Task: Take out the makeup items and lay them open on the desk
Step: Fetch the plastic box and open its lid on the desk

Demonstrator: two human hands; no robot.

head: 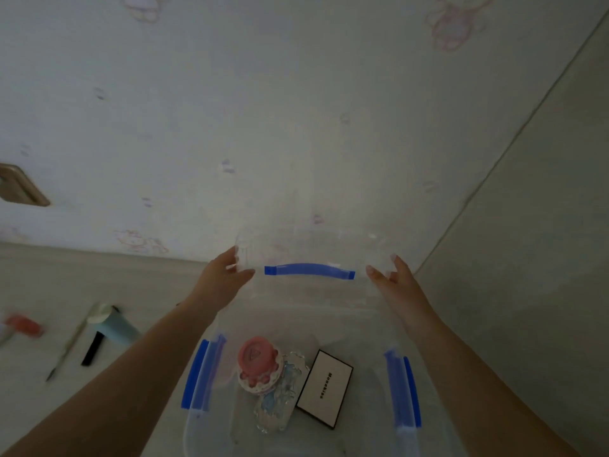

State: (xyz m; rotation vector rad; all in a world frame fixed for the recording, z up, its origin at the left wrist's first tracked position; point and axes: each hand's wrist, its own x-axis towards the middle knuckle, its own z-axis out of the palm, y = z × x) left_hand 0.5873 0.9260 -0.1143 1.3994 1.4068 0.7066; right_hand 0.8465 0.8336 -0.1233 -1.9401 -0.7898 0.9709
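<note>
A pink compact (255,357), a clear case (275,407) and a white palette (324,387) lie in the clear bin (197,423) on the table (66,278), below both hands, left (224,275) and right (392,278), whose fingers grip its raised transparent lid (309,258) before a patterned wall (296,110).

Both forearms bare, no sleeves; left grip (224,275) and right grip (393,278) ringless.

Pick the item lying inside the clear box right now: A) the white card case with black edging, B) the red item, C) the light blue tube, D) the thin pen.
A: the white card case lies inside the clear box, beside a pink round compact; the other three lie outside it on the desk.
</note>
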